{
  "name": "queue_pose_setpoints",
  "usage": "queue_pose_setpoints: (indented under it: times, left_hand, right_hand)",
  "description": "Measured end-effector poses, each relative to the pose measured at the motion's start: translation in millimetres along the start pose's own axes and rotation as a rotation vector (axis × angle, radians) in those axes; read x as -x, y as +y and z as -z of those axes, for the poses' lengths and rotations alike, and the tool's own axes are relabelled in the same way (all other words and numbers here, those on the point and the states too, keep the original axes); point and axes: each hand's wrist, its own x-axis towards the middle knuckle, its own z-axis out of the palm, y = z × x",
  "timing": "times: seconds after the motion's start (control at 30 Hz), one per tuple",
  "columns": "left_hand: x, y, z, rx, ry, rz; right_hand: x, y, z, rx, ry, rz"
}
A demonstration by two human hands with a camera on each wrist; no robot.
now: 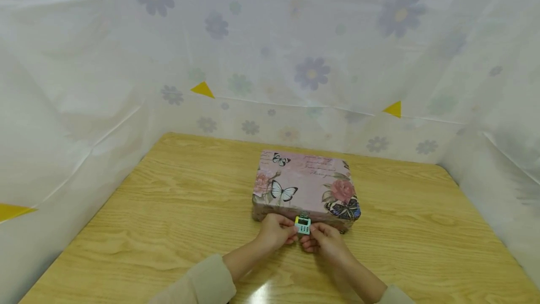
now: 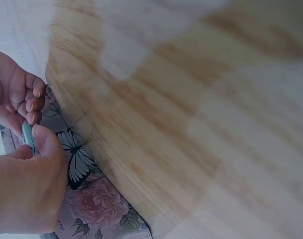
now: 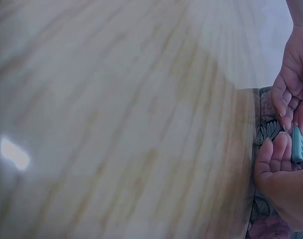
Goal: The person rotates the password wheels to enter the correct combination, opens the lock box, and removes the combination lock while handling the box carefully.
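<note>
A pink lidded box (image 1: 303, 177) with butterflies, roses and script sits closed on the wooden table. At the metal latch (image 1: 303, 216) on its front hangs a small mint-green padlock (image 1: 302, 225), with a dark window and rows of small dark marks. My left hand (image 1: 274, 232) pinches the padlock's left side between thumb and finger. On the opposite side, my right hand (image 1: 326, 240) pinches its right edge, the other fingers curled below. In the right wrist view the padlock (image 3: 299, 145) shows between both hands. Fingers hide much of it in the left wrist view.
The wood-grain table (image 1: 177, 191) stretches around the box on all sides. White flower-print sheeting (image 1: 261, 50) encloses the back and sides, with yellow pennants (image 1: 204, 89) on a string. Light glares off the front edge.
</note>
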Motion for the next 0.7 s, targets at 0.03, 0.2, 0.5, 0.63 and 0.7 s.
queue_pose_setpoints:
  times: [0.03,0.2,0.5,0.63,0.7]
  left_hand:
    - [0.0,0.1,0.0,0.000,-0.002,0.001]
    - [-0.7,-0.5,0.4,-0.002,-0.007,-0.003]
    - [-1.0,-1.0,-0.6,0.006,-0.002,-0.004]
    - [-1.2,-1.7,-1.1,0.006,-0.006,-0.002]
    - [-1.3,-1.7,-1.2,0.004,-0.006,-0.002]
  right_hand:
    - [0.1,-0.2,0.0,-0.004,-0.001,-0.003]
    - [0.5,-0.5,0.0,0.003,-0.011,0.007]
    - [-1.2,0.3,-3.4,0.039,0.044,0.016]
    - [-1.9,0.3,-3.7,0.051,0.045,0.015]
    - [-2.1,0.4,-3.1,0.046,0.035,0.011]
